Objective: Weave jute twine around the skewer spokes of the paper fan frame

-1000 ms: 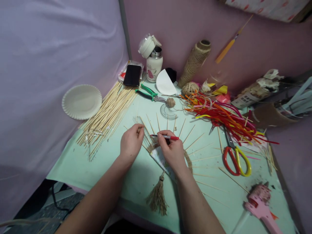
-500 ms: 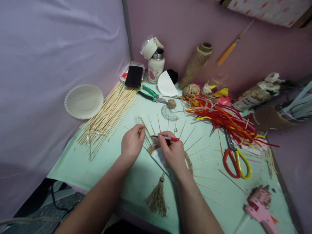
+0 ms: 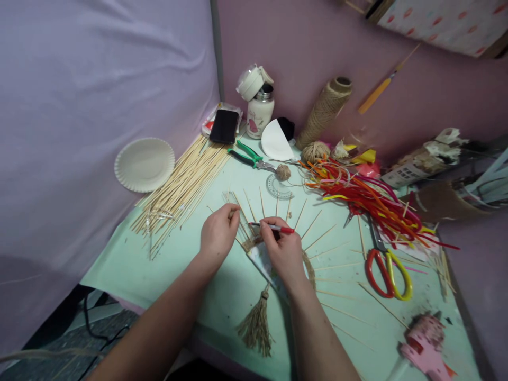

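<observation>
My right hand (image 3: 282,251) grips a pen (image 3: 273,227) with a red end, its tip pointing left over thin sticks. My left hand (image 3: 219,233) is closed, fingers curled under, beside a clear ruler (image 3: 243,228) lying along the sticks; what its fingertips hold is hidden. Beneath my right hand lies a half-round piece with patterned fabric (image 3: 257,256) and a twine-wrapped rim (image 3: 308,267). Thin sticks (image 3: 322,234) fan outward from that rim. A twine tassel (image 3: 257,324) hangs from the piece toward the table's front edge.
Loose sticks (image 3: 186,185) and a paper plate (image 3: 145,165) lie left. Behind are green-handled pliers (image 3: 248,156), a protractor (image 3: 279,188), a bottle (image 3: 260,114) and a twine spool (image 3: 325,111). To the right are pipe cleaners (image 3: 369,203), scissors (image 3: 379,272) and a pink glue gun (image 3: 426,346).
The camera's view has shifted slightly, so the table things sit a little further right and mostly lower. Both hands keep nearly the same pose, with the pen still in my right hand.
</observation>
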The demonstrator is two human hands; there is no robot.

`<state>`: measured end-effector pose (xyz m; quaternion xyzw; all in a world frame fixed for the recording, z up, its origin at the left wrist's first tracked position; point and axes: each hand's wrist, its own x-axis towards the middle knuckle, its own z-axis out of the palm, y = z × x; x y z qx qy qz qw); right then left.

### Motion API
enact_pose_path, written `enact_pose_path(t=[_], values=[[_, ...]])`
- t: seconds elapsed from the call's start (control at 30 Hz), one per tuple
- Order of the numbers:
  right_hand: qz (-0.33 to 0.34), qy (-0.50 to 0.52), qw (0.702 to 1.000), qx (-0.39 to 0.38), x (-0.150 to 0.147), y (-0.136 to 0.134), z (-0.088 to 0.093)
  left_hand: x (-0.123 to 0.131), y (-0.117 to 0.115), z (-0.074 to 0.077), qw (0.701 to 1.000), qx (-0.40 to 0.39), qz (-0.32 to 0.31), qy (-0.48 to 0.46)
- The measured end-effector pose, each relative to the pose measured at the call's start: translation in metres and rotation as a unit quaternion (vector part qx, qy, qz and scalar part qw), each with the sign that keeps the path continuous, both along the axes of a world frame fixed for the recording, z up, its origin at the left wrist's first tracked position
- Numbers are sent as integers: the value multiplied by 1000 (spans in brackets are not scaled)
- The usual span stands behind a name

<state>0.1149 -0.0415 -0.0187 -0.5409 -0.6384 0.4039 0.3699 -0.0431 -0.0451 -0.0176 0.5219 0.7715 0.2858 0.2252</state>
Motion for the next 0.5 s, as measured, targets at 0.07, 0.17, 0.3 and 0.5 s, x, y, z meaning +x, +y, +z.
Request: enact_pose_path(t=[0.07,0.17,0.3,0.5], values=[[-3,0,1000,3,0,0,0,0,0,0,1000,-3,0,1],[-8,2,1000,1,0,0,2,0,0,1,1000,-7,0,9],[-12,8,1000,0,0,0,3,0,0,0,1000,-8,-1,9],[-3,1,1000,6,0,0,1,0,0,0,1000,-3,-2,3]])
